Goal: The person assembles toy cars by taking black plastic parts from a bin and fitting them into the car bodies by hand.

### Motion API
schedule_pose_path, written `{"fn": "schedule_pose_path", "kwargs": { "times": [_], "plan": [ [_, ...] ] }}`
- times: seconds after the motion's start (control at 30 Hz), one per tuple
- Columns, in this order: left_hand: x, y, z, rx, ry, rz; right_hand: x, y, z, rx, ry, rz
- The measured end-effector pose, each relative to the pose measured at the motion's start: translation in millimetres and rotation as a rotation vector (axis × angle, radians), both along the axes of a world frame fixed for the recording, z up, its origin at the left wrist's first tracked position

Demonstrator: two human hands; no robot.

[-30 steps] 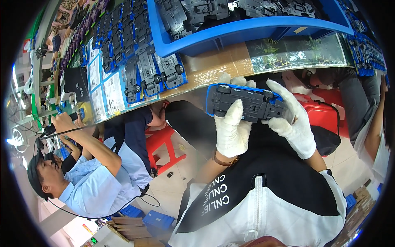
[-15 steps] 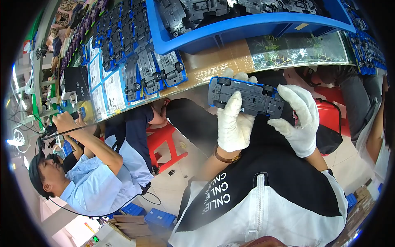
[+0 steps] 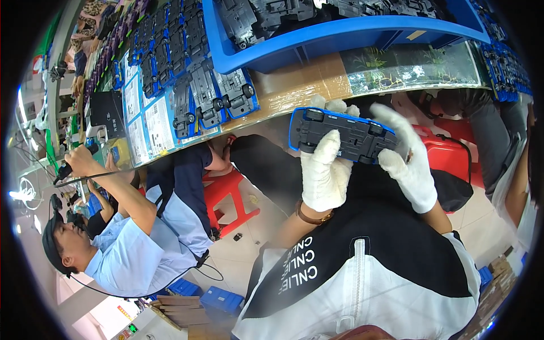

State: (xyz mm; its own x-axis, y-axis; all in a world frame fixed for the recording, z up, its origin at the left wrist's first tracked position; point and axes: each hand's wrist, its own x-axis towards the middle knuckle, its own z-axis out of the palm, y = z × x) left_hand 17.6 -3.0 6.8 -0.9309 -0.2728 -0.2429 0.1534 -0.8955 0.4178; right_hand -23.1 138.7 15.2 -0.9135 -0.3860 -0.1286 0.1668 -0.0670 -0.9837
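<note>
My left hand (image 3: 326,175), in a white glove, is closed on a blue toy car (image 3: 345,135). The car's black underside and its wheels face up, and a blue rim runs round the edge. The glove's thumb lies across the underside, while the other fingertips show past the far edge. At the car's right end is my right hand (image 3: 411,170), also gloved in white. Its thumb overlaps the near right corner. The fingers are stretched out along the far right edge, smeared by motion and apart from the thumb.
A blue bin (image 3: 317,35) of black chassis parts stands on the table ahead. Rows of similar upturned cars (image 3: 204,93) lie left of it, with more at far right. A co-worker in a light blue shirt (image 3: 133,243) works at left. Red stools (image 3: 226,201) stand below.
My right hand has come closer round the car's right end, its fingers shifting left over the far edge. The car has moved slightly right, still in my left hand. The co-worker's hands have shifted.
</note>
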Motion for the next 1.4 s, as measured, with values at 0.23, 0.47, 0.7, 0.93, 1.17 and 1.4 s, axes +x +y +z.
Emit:
{"fn": "schedule_pose_path", "kwargs": {
  "times": [0.23,0.47,0.7,0.93,1.17,1.4],
  "plan": [
    [1,1,2,-0.053,0.029,0.009,-7,5,-5,0.003,-0.053,0.072],
    [1,3,0,-0.075,0.019,0.044,-6,4,-1,0.106,0.038,0.074],
    [2,4,-1,-0.127,0.028,0.064,2,1,-3,-0.102,-0.112,0.088],
    [-1,5,-7,-0.156,0.014,0.07,-1,3,-11,0.041,0.014,0.053],
    [2,1,-10,-0.315,-0.01,0.068,1,-4,-4,0.021,0.041,0.075],
    [32,-57,32,-0.412,-0.137,0.128,9,10,-8,0.166,0.346,0.06]
  ]
}}
